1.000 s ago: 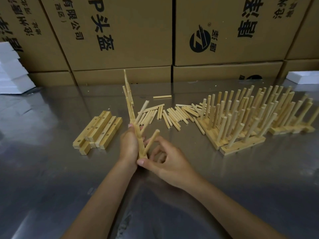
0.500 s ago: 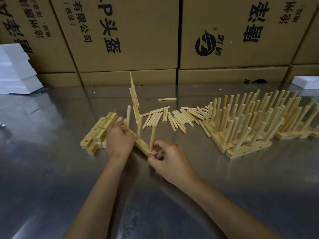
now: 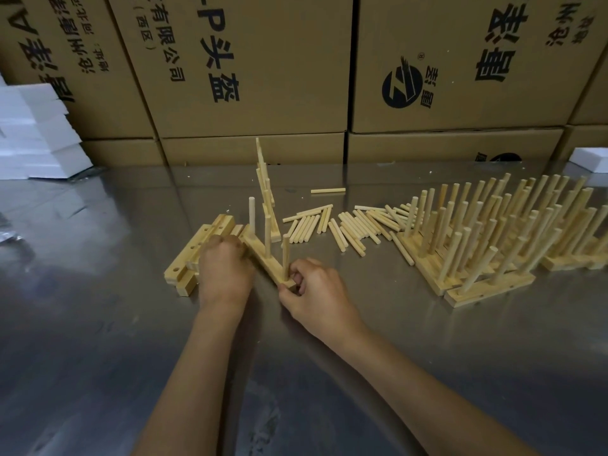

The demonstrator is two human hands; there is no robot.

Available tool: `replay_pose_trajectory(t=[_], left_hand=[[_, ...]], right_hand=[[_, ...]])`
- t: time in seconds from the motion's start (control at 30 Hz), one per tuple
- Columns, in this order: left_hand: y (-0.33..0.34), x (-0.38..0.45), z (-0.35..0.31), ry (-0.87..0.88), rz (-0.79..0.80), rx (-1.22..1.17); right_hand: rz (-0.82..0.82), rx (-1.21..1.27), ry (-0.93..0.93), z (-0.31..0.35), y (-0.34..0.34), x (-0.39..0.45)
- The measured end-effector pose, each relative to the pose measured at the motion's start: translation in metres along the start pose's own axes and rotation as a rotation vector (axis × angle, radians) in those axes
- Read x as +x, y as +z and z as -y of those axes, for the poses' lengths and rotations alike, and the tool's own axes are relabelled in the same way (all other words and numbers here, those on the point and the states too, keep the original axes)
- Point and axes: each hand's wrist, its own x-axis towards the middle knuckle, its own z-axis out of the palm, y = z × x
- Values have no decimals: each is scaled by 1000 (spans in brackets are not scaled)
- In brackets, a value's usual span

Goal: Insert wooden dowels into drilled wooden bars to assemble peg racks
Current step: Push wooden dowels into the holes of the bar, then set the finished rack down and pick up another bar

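A wooden bar (image 3: 267,262) with three upright dowels lies flat on the steel table (image 3: 131,324), running from far left to near right. My left hand (image 3: 225,269) grips its far end, fingers curled. My right hand (image 3: 314,291) pinches its near end beside the nearest dowel (image 3: 285,255). Loose dowels (image 3: 348,225) lie scattered just behind. A pile of empty drilled bars (image 3: 189,255) sits left of my left hand. A tall rack (image 3: 266,192) stands on end behind the bar.
Several finished peg racks (image 3: 493,245) crowd the right side of the table. One stray dowel (image 3: 328,190) lies farther back. Cardboard boxes (image 3: 246,77) wall off the back edge, with white foam blocks (image 3: 36,136) at far left and one at far right (image 3: 592,161).
The bar, held upright in both hands a second ago, has been laid flat on the table with its dowels pointing up. Both hands keep hold of its ends.
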Motion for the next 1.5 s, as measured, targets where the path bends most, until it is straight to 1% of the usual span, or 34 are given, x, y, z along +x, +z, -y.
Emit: replay_pose_trajectory(t=[0.13, 0.23, 0.3, 0.43, 0.53, 0.6, 0.67, 0.7, 0.73, 0.83, 0.9, 0.97, 1.07, 1.13, 1.23, 1.3, 1.33, 1.37, 1.43, 1.47, 1.5], left_hand=[[-4, 0, -2, -62, 7, 75], [-5, -1, -4, -99, 43, 120], [-5, -3, -4, -112, 56, 145], [-6, -2, -5, -128, 62, 212], [-7, -2, -6, -160, 81, 213], [-9, -2, -4, -190, 106, 198], [-15, 0, -3, -198, 150, 153], [-19, 1, -4, -198, 200, 99], [-23, 2, -6, -201, 283, 11], [-29, -1, -19, -215, 654, -407], [-26, -7, -25, -215, 827, -658], [-19, -13, -28, -213, 915, -847], [-10, -19, -33, -233, 957, -1011], [-4, -21, -35, -252, 941, -1044], [5, -23, -38, -316, 876, -1090], [12, -25, -40, -359, 822, -1124], [14, -26, -40, -376, 795, -1140], [16, -26, -40, -393, 769, -1157], [19, -24, -39, -419, 747, -1186], [19, -24, -39, -421, 751, -1191], [18, -24, -38, -418, 756, -1187]], right_hand=[[12, -34, 4, 1, 2, 5], [23, -30, 23, 3, 7, 22], [32, -68, 46, 5, 12, 35], [-11, -111, 123, 4, 24, 55], [-32, -143, 163, 1, 30, 61], [-34, -55, 204, -2, 29, 60], [-19, 139, 265, -4, 23, 57], [-10, 239, 290, -5, 20, 55], [5, 330, 306, -6, 17, 53], [58, 544, 331, -6, 2, 37], [48, 680, 364, -6, -13, 23], [11, 786, 417, -5, -29, 10], [-17, 829, 447, -3, -48, -7], [25, 798, 405, -5, -57, -17], [110, 701, 317, -10, -62, -30], [49, 612, 275, -17, -64, -31], [-18, 491, 256, -23, -65, -28], [-82, 307, 239, -31, -66, -23], [-113, -28, 248, -51, -69, -11], [-102, -107, 289, -59, -70, -4], [-94, -133, 334, -66, -70, 3]])
